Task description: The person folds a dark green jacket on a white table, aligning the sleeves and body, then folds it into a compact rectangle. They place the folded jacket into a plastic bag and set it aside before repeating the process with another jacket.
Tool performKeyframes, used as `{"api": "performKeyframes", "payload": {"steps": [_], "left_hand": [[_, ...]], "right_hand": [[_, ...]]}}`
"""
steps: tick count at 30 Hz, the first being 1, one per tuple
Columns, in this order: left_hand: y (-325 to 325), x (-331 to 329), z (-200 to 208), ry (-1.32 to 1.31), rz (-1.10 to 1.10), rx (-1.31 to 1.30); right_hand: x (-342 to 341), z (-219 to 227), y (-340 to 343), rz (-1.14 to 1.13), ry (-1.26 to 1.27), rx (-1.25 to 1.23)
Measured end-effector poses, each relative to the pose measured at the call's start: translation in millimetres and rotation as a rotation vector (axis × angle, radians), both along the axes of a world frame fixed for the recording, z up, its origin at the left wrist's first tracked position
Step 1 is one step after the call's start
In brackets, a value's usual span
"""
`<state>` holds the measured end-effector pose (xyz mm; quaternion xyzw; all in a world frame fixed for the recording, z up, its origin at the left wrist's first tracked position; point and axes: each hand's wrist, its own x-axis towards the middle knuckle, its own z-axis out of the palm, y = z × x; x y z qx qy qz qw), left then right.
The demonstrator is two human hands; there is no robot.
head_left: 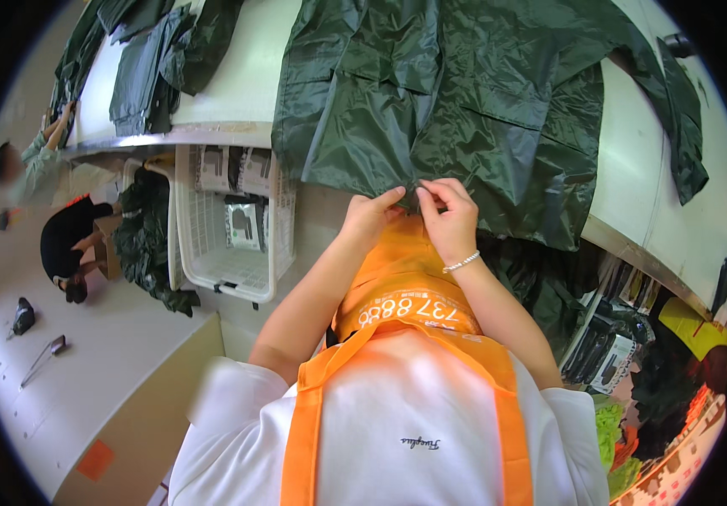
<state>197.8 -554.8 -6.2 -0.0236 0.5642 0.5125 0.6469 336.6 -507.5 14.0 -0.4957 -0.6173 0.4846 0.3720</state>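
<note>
A dark green, shiny rain jacket [498, 126] lies spread over the white table [642, 169], its lower edge hanging over the front edge toward me. At the middle of that hem, my left hand [368, 218] pinches the fabric between thumb and fingers. Just beside it, my right hand [451, 221] is closed on the same hem, its thumb and forefinger pressed together. The two hands are a small gap apart, where the jacket's front edges seem to meet. Whether a fastener sits between my fingertips is too small to tell.
More dark green garments [148, 76] lie at the table's far left. Below the edge stands a white plastic basket [228, 282] with several packets. Bunched dark fabric [145, 228] hangs beside it. Two people [68, 240] are at the left. Packets [612, 350] and a yellow item [692, 329] sit lower right.
</note>
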Motion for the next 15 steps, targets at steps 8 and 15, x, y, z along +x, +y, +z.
{"api": "performKeyframes", "payload": {"steps": [8,15], "left_hand": [[5,-8,-10,-0.28,-0.051,-0.032],[5,7,-39,-0.527,0.005,-0.063]], "right_hand": [[-22,0,-7,0.022,-0.242,0.276],[-1,0,-8,-0.004,-0.105,-0.012]]}}
